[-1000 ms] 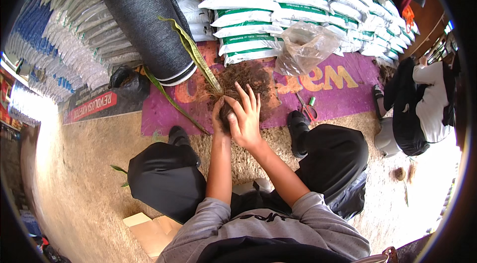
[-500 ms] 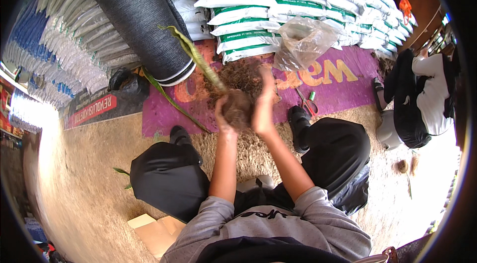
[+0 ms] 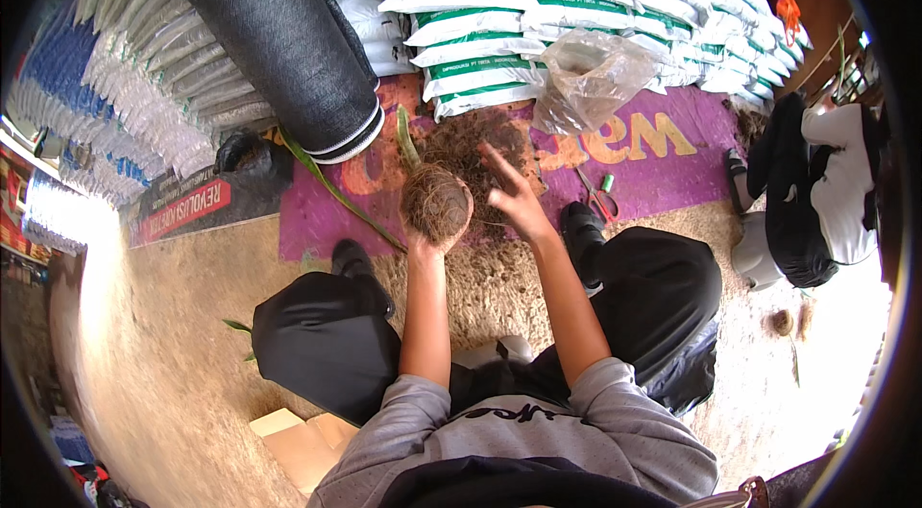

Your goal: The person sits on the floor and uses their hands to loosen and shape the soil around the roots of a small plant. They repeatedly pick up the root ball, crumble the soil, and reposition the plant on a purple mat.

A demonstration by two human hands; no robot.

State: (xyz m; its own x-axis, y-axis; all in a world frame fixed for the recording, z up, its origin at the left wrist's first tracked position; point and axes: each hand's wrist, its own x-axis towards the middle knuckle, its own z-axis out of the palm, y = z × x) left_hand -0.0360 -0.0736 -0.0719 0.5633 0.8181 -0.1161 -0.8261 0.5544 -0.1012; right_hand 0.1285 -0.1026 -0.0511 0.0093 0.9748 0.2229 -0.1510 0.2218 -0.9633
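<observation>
My left hand (image 3: 432, 244) holds a round ball of brown fibre (image 3: 437, 204) from below, its fingers wrapped round the right side. A green leaf (image 3: 407, 138) rises from the far side of the ball. Close by on the right, my right hand (image 3: 514, 201) is open with its fingers spread, apart from the ball. Beyond both hands lies a heap of loose dark fibre (image 3: 471, 145) on a purple printed sheet (image 3: 634, 181). Another long green leaf (image 3: 336, 186) lies on the sheet, left of the ball.
Scissors (image 3: 603, 204) and a small green spool (image 3: 607, 183) lie right of my right hand. A clear plastic bag (image 3: 591, 81) stands before stacked white sacks (image 3: 471, 47). A black mesh roll (image 3: 279, 37) leans at the left. Another person (image 3: 816, 181) sits at the far right.
The ball has turned, and its leaf now points away from me instead of slanting left. My right hand has opened its fingers and drawn slightly nearer. The left hand now cups the ball from below.
</observation>
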